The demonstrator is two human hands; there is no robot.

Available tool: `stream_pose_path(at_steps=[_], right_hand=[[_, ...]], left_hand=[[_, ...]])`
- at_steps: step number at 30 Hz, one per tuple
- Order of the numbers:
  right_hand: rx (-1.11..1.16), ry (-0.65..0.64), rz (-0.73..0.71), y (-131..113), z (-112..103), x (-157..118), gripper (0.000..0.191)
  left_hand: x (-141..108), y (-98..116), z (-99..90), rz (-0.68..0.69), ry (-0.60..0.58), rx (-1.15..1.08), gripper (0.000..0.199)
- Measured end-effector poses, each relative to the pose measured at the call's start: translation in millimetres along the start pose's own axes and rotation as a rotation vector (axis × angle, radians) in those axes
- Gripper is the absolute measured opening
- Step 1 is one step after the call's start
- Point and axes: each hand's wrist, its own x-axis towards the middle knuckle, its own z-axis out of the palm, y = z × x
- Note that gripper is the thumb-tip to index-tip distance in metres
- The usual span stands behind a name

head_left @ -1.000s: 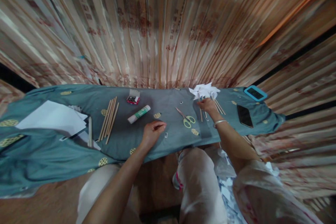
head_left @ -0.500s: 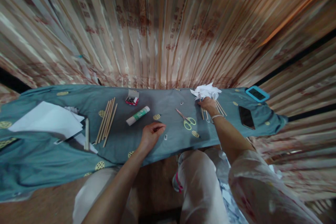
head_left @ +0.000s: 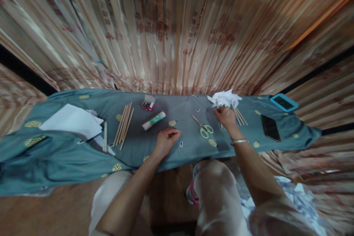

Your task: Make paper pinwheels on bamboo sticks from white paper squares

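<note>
My left hand (head_left: 167,141) rests on the cloth near the front edge, its thumb and fingers pressed together. Whatever may be in that pinch is hidden. Farther right, my right hand (head_left: 225,117) is closed just in front of a pile of pointed white paper pinwheels (head_left: 225,98). Thin wooden sticks (head_left: 240,115) stick out from the pile beside this hand. What its fingers hold cannot be made out. Scissors (head_left: 203,127) with yellow-green handles lie between my hands. A green and white glue stick (head_left: 154,120) lies just beyond my left hand.
Several wooden sticks (head_left: 123,125) lie left of a small open box of pins (head_left: 148,102). White paper sheets (head_left: 73,120) are at the far left. A dark phone (head_left: 271,128) and a blue-framed device (head_left: 283,102) lie right. A curtain (head_left: 177,37) hangs behind the table.
My right hand has drawn back slightly from the paper pinwheels towards me. My left hand stays in its place. The whole view has shifted a little.
</note>
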Motion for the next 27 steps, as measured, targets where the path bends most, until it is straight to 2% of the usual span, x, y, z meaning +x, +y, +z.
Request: stream_pose_path(at_steps=[3, 4, 6, 10, 13, 16, 20, 27], right_hand=[[0.108, -0.052, -0.097, -35.1, 8.9, -41.1, 0.030], [0.217, -0.083, -0.156, -47.8, 14.6, -56.4, 0.029], [0.292, -0.105, -0.231, -71.1, 29.5, -85.2, 0.028], [0.482, 0.079, -0.421, -97.0, 65.7, -121.8, 0.035], [0.448, 0.112, -0.429, -99.6, 87.5, -131.1, 0.041], [0.355, 0.117, -0.421, -99.0, 97.8, -134.8, 0.044], [0.277, 0.103, -0.416, -102.2, 97.3, -137.6, 0.043], [0.232, 0.110, -0.408, -107.3, 94.2, -137.1, 0.041]], left_hand=[[-0.5, -2.7, -1.1, -0.011, 0.011, 0.010, 0.012], [-0.8, -4.0, -2.0, -0.015, 0.018, 0.016, 0.012], [-2.1, -6.5, -5.2, -0.005, 0.026, 0.037, 0.013], [-8.2, -8.7, -17.4, 0.107, 0.057, 0.206, 0.013], [-14.5, -9.1, -29.2, 0.225, 0.040, 0.410, 0.018], [-20.8, -12.8, -37.9, 0.319, 0.063, 0.598, 0.026], [-28.4, -22.7, -39.9, 0.405, 0.002, 0.768, 0.028], [-34.5, -27.7, -36.6, 0.474, 0.002, 0.954, 0.032]])
